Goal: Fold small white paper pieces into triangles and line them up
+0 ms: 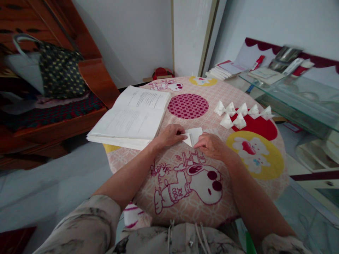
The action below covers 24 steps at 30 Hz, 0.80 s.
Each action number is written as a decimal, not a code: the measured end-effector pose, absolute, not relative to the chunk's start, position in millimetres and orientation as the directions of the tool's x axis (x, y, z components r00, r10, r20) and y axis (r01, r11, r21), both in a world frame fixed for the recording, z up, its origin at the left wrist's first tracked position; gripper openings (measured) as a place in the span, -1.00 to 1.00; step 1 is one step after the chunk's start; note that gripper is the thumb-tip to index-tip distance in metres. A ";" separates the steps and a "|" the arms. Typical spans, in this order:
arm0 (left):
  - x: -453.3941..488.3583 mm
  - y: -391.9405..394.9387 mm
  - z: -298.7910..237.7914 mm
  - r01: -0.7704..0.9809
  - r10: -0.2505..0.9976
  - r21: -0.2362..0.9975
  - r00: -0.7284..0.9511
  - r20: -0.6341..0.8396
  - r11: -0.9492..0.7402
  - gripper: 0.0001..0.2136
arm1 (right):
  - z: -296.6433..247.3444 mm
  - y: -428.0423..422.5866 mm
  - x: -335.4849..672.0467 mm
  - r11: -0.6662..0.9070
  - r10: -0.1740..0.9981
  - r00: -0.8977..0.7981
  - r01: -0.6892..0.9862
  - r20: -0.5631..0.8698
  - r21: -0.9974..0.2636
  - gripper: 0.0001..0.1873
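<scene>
Person wore a loose, light grey-beige top (148, 241) w/ dark, brushy marks, motif too blurry to tell. L sleeve (87, 222) was wide & soft, w/ a few creases & dark streaks, ending approx. at the elbow in a plain hem; R sleeve (283, 244), similarly pale, showed only in pt. at the btm edge of view, & forearms (132, 165), L hand (171, 135) & R hand (213, 145) were bare. Thin, pale cords (169, 240) hung down the front, either side of a centre strip w/ a small shiny spot.
</scene>
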<state>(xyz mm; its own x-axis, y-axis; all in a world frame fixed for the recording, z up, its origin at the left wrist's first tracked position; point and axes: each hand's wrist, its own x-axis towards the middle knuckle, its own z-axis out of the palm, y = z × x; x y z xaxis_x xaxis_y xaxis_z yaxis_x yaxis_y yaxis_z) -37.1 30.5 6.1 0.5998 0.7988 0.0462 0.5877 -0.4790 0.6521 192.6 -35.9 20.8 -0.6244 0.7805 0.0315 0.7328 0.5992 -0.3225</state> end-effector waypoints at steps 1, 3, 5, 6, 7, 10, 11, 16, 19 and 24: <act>-34.9 30.1 5.3 0.610 0.811 0.632 0.582 0.053 -0.479 -0.87 | 20.5 -36.1 192.3 0.603 0.779 -0.626 0.732 0.034 -0.317 -0.68; -31.1 29.7 2.5 0.656 0.839 0.592 0.540 0.066 -0.468 -0.91 | 19.2 -36.1 192.2 0.604 0.781 -0.623 0.734 0.043 -0.310 -0.68; -28.4 29.2 -1.1 0.691 0.860 0.562 0.505 0.074 -0.455 -0.94 | 17.7 -36.0 192.2 0.599 0.785 -0.618 0.738 0.045 -0.311 -0.68; -27.4 28.9 -2.8 0.702 0.866 0.552 0.494 0.077 -0.450 -0.94 | 17.1 -36.1 192.2 0.596 0.787 -0.615 0.740 0.043 -0.313 -0.68; -26.7 28.5 -4.2 0.709 0.870 0.546 0.486 0.079 -0.446 -0.94 | 16.5 -36.2 192.3 0.593 0.789 -0.613 0.741 0.043 -0.315 -0.68; -25.8 27.2 -6.0 0.722 0.876 0.534 0.477 0.076 -0.440 -0.93 | 15.4 -36.6 192.7 0.594 0.789 -0.611 0.740 0.054 -0.315 -0.67; -25.6 26.9 -6.0 0.725 0.877 0.532 0.476 0.073 -0.437 -0.93 | 15.2 -36.6 192.9 0.598 0.788 -0.613 0.738 0.059 -0.313 -0.67; -25.3 27.4 -6.0 0.724 0.878 0.540 0.474 0.061 -0.428 -0.93 | 14.0 -34.9 193.7 0.611 0.778 -0.625 0.724 0.071 -0.321 -0.68; -24.6 28.6 -7.1 0.723 0.878 0.540 0.474 0.063 -0.430 -0.92 | 12.8 -34.1 193.5 0.614 0.778 -0.624 0.726 0.080 -0.311 -0.68; -22.3 28.1 -5.6 0.731 0.887 0.547 0.459 0.046 -0.407 -0.93 | 11.8 -35.4 192.6 0.618 0.779 -0.620 0.734 0.094 -0.282 -0.70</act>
<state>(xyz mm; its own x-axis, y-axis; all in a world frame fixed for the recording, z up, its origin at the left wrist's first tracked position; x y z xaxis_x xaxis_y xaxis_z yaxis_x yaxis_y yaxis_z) -22.3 28.1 -5.6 0.4591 0.8872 0.0461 0.7314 -0.4070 0.5472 192.6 -35.4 11.8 -0.6204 0.7787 0.0936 0.7337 0.6184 -0.2815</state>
